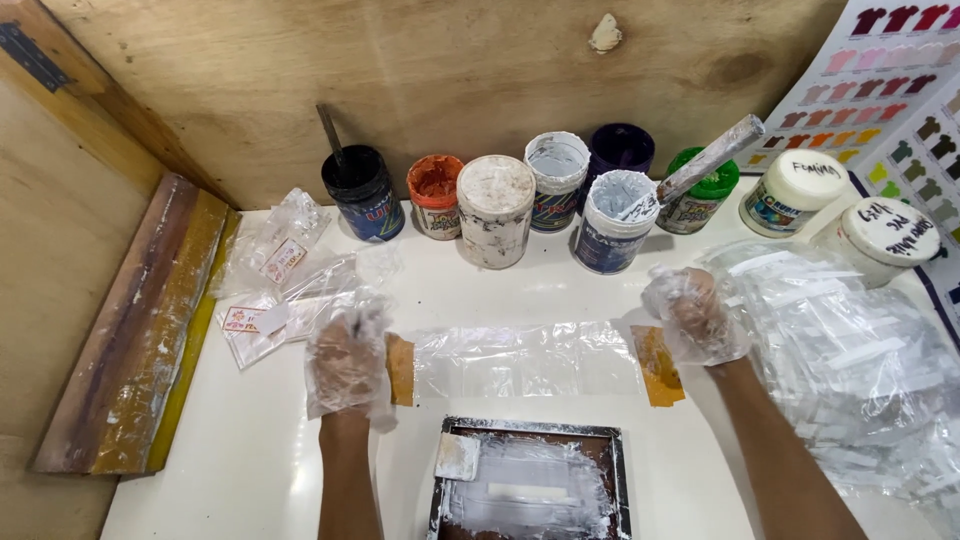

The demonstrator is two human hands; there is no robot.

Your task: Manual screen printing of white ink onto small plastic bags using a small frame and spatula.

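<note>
My left hand (347,362), in a thin clear plastic glove, rests flat on the left end of a clear plastic bag (525,360) laid on the white table (250,450), beside a brown tape tab (400,368). My right hand (693,312), also gloved, is curled in a loose fist just right of the bag, above another brown tape tab (657,365). Whether it pinches a bag from the pile beside it I cannot tell. A small printing screen frame (528,480) smeared with white ink sits in front of the bag, between my forearms.
Several ink jars line the back wall: black with a stick (363,193), orange (435,195), white (495,210), and one holding a spatula (705,160). A pile of clear bags (850,350) lies right, printed bags (275,280) left, a squeegee (140,330) far left, and a colour chart (890,70) at the back right.
</note>
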